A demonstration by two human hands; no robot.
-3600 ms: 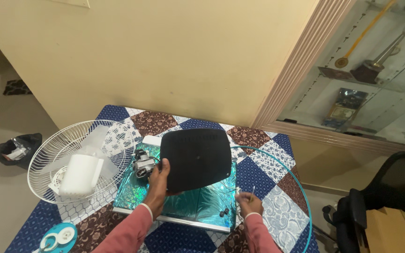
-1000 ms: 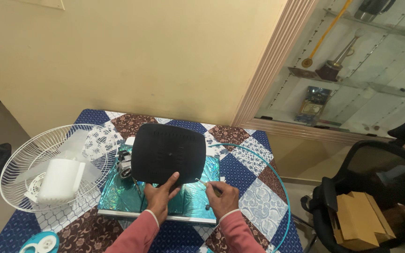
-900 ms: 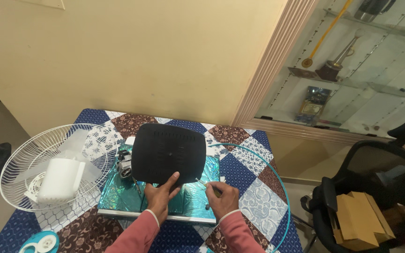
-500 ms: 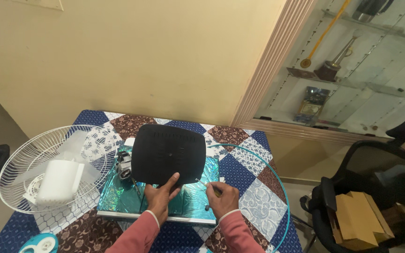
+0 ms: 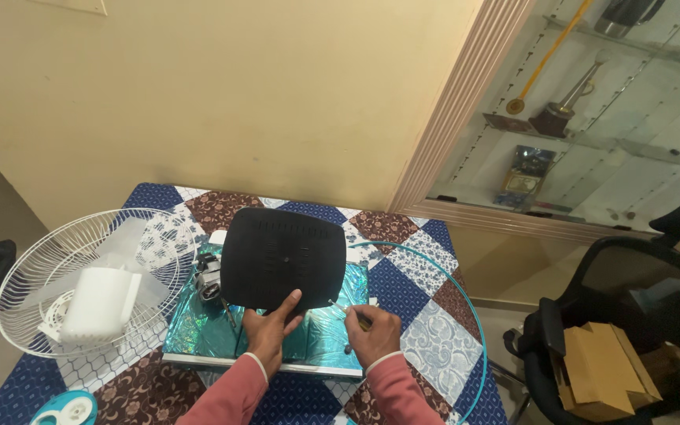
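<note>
Left hand (image 5: 267, 329) grips black cover's (image 5: 283, 257) near edge, tilting it up for access. Right hand (image 5: 373, 337) pinches thin screwdriver (image 5: 348, 311), tip aimed at cover. Fan grille (image 5: 80, 275) parked left.

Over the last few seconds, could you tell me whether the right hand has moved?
Yes. The right hand has moved left along the teal tray, closer to the black panel.

Your black rounded-square base cover (image 5: 283, 257) stands tilted up on its lower edge over the shiny teal tray (image 5: 198, 330), underside with small vent slots facing you; your thin metal screwdriver (image 5: 348, 311) points left at its lower right corner
</note>
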